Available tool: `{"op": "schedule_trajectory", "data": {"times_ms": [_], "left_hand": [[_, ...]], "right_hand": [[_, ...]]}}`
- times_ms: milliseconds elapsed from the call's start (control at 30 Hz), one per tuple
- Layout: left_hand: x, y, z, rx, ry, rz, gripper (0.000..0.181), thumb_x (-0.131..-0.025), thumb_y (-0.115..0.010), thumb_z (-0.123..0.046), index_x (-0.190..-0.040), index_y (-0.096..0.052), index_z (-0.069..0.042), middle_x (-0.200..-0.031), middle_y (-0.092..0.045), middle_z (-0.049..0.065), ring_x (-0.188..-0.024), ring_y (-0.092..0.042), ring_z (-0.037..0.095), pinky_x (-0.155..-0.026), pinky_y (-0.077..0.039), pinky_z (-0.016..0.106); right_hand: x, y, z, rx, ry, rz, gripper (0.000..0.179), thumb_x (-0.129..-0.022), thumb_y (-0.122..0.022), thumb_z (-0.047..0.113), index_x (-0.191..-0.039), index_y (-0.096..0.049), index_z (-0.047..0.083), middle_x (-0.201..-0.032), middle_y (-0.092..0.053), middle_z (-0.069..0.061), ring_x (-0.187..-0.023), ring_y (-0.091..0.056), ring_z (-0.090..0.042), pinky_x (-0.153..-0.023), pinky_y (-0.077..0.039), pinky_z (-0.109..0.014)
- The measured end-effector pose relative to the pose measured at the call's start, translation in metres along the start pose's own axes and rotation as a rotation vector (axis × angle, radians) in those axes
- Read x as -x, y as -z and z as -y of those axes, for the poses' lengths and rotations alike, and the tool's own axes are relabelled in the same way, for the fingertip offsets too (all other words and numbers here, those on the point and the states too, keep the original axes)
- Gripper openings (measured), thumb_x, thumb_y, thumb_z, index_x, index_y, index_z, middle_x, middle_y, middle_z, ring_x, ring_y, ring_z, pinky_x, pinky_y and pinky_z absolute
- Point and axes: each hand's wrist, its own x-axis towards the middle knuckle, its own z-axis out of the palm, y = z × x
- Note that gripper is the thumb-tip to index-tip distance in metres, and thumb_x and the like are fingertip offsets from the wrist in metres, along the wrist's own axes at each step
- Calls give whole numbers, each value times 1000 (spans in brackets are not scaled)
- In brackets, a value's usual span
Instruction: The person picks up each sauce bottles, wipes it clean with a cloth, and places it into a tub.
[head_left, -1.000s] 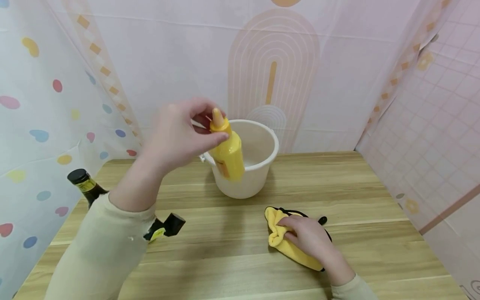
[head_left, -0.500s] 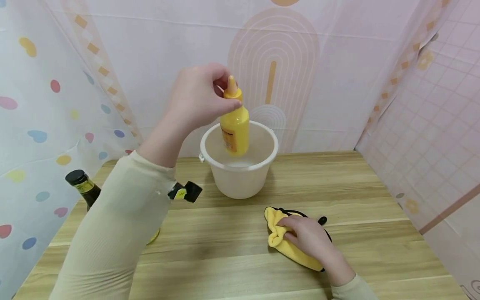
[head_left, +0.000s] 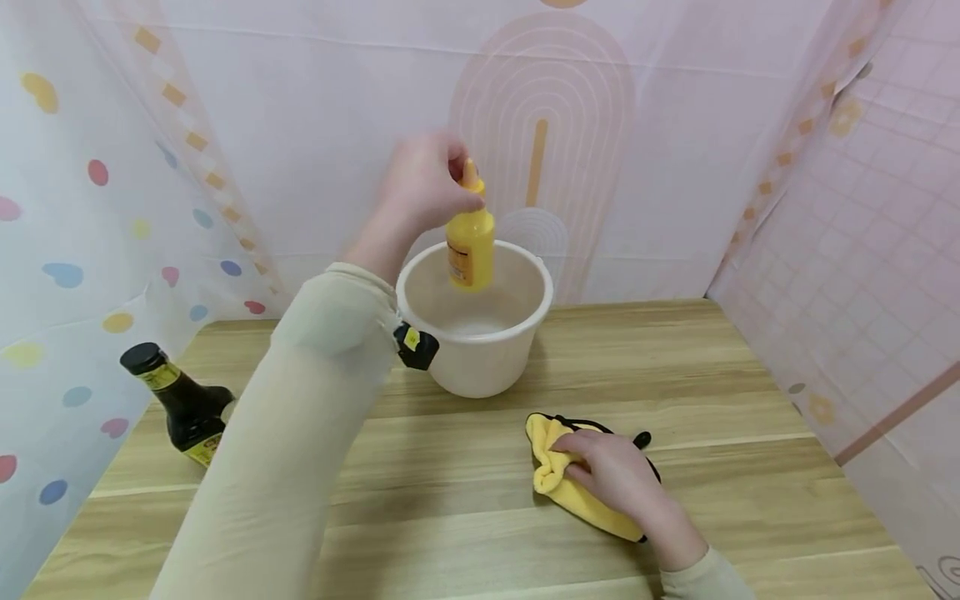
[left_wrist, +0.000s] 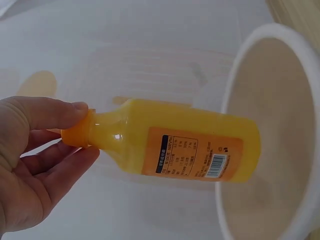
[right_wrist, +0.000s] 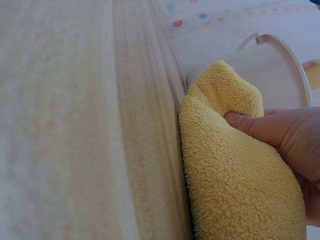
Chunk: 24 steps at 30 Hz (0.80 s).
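Left hand [head_left: 426, 182] pinches the yellow bottle [head_left: 471, 250] by its cap [left_wrist: 77, 136], upright over the white bucket [head_left: 483, 367]; base depth cannot be determined. Right hand [head_left: 618, 475] pinches yellow cloth [right_wrist: 235, 165].

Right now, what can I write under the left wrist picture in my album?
Left hand pinching a yellow bottle by its orange cap, at the mouth of a white bucket.

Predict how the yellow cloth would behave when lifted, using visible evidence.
The yellow cloth would probably flop, since it folds where the right hand pinches it. Its fuzzy surface suggests it won't slip easily. Lying low, it seems unlikely to roll.
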Motion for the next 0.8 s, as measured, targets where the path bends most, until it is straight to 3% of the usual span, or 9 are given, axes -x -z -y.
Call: {"op": "schedule_trajectory", "data": {"times_ms": [267, 567, 800], "left_hand": [[-7, -36, 19, -61, -25, 6, 16, -83, -69, -8, -83, -55, -2, -84, -55, 9, -83, -50, 25, -72, -44, 33], [-3, -60, 41, -57, 26, 22, 19, -79, -71, -6, -77, -53, -4, -77, -52, 8, -78, -49, 25, -65, -41, 32], [1, -77, 60, -31, 96, 72, 17, -82, -71, -3, -81, -54, -3, -80, -52, 10, -81, -49, 27, -69, -45, 34]], "right_hand": [[1, -1, -1, 12, 7, -13, 25, -79, -82, 10, -102, -74, 16, -96, -71, 4, -80, -64, -11, -67, -53, -30], [2, -1, -2, 14, 10, -19, 26, -79, -81, 9, -103, -73, 17, -96, -71, 4, -80, -63, -10, -66, -52, -29], [2, -1, -2, 12, -8, -9, 24, -79, -81, 10, -101, -74, 17, -94, -70, 6, -77, -61, -8, -65, -51, -29]]}}
